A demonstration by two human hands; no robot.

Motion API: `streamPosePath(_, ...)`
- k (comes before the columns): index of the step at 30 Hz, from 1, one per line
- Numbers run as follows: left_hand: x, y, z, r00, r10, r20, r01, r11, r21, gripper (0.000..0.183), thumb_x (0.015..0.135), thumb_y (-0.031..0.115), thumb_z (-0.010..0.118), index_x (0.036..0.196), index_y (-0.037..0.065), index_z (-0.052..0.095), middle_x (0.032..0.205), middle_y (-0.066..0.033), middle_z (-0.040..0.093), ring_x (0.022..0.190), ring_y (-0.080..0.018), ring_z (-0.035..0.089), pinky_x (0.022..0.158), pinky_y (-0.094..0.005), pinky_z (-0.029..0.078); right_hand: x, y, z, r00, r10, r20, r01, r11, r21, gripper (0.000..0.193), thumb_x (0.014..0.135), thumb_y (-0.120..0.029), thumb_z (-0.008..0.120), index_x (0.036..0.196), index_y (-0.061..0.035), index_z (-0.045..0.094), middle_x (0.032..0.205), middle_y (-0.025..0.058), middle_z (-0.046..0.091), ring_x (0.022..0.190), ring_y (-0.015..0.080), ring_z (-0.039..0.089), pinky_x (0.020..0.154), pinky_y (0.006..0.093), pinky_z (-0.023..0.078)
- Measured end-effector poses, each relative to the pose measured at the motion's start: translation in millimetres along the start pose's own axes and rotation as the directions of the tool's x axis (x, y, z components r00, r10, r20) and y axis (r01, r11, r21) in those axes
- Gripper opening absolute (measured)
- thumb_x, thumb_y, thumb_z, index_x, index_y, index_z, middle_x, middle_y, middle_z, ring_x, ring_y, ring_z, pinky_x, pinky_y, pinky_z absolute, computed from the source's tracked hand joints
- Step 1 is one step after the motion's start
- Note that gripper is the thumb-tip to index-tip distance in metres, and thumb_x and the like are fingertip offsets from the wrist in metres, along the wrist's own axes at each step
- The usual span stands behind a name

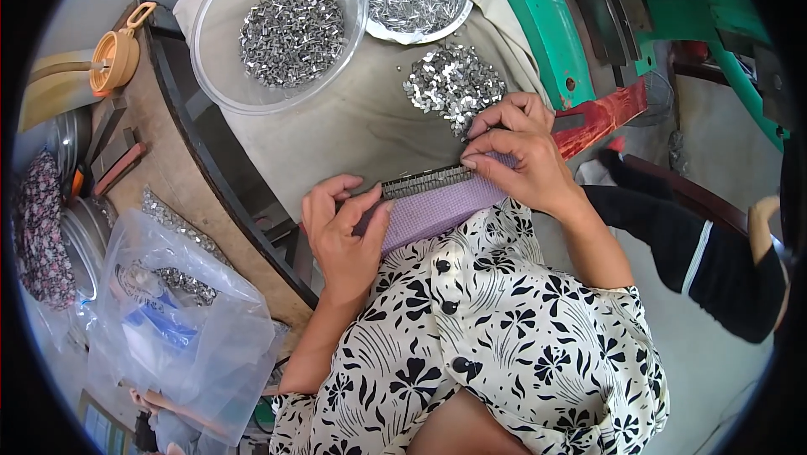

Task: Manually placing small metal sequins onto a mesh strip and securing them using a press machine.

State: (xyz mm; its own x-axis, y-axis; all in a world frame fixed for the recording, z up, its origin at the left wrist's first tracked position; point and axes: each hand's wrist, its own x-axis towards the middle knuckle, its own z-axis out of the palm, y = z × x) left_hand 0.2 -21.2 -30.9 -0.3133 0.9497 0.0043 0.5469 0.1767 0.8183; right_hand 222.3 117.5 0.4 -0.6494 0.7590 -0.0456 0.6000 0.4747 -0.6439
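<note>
Close to my body lies a narrow dark metal strip (pixel 430 181) with a row of fine slots or teeth, and a purple checked cloth (pixel 445 214) covers its near side. My left hand (pixel 343 232) grips the strip's left end, thumb on the cloth side and fingers curled behind. At the right end, my right hand (pixel 530 156) pinches thumb and forefinger together at the toothed edge; whatever sits between the fingertips is too small to make out. Just beyond that hand, a loose pile of small shiny flat metal pieces (pixel 454 83) rests on the beige cloth (pixel 353 140).
A clear plastic bowl (pixel 206 60) holds short metal pieces; a metal bowl (pixel 464 2) beside it holds thin pins. Green machinery (pixel 534 26) stands at right, near a person's black-clad leg (pixel 672 240). A plastic bag (pixel 181 337) and wooden table edge (pixel 197 169) are at left.
</note>
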Motion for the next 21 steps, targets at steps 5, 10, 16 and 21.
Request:
streamPosePath(5, 0.2, 0.2, -0.2, 1.0, 0.001, 0.0, -0.001, 1.0, -0.002, 0.027, 0.068, 0.008, 0.082, 0.095, 0.007, 0.076, 0.107, -0.0066, 0.064, 0.091, -0.0249, 0.054, 0.084, -0.0359, 0.042, 5.6, -3.9, 7.0, 1.0, -0.025, -0.012, 0.025, 0.999, 0.032, 0.012, 0.074, -0.018, 0.081, 0.085, -0.0143, 0.077, 0.106, -0.0032, 0.065, 0.109, 0.0243, 0.048, 0.099, 0.041, 0.03)
streamPosePath(10, -0.1, 0.3, -0.3, 0.999, -0.028, 0.021, 0.028, 1.0, 0.005, 0.028, 0.068, 0.008, 0.082, 0.095, 0.007, 0.076, 0.107, -0.0068, 0.063, 0.092, -0.0246, 0.054, 0.083, -0.0361, 0.042, 7.7, -9.5, 16.6, 0.999, -0.05, -0.021, 0.05, 0.999, -0.006, 0.011, 0.073, -0.019, 0.081, 0.083, -0.0157, 0.077, 0.11, -0.0037, 0.064, 0.11, 0.0252, 0.047, 0.099, 0.0424, 0.029)
streamPosePath(16, 0.1, 1.0, -1.0, 0.999, -0.034, 0.028, 0.034, 0.999, 0.006, 0.027, 0.068, 0.008, 0.082, 0.095, 0.007, 0.076, 0.107, -0.0067, 0.063, 0.092, -0.0247, 0.054, 0.084, -0.0363, 0.042, 7.3, -11.7, 22.4, 0.997, -0.068, -0.021, 0.067, 0.997, -0.041, 0.013, 0.072, -0.022, 0.082, 0.082, -0.0166, 0.077, 0.112, -0.0048, 0.063, 0.111, 0.0254, 0.047, 0.098, 0.044, 0.028)
streamPosePath(21, 0.2, 1.0, -0.8, 1.0, -0.015, 0.008, 0.015, 1.0, -0.002, 0.028, 0.068, 0.007, 0.082, 0.095, 0.006, 0.076, 0.108, -0.0068, 0.063, 0.092, -0.0249, 0.054, 0.084, -0.0364, 0.043, 7.3, -11.2, 22.1, 0.997, -0.08, -0.011, 0.08, 0.996, -0.039, 0.011, 0.072, -0.023, 0.081, 0.081, -0.0176, 0.077, 0.111, -0.0041, 0.063, 0.115, 0.0266, 0.047, 0.097, 0.0445, 0.027)
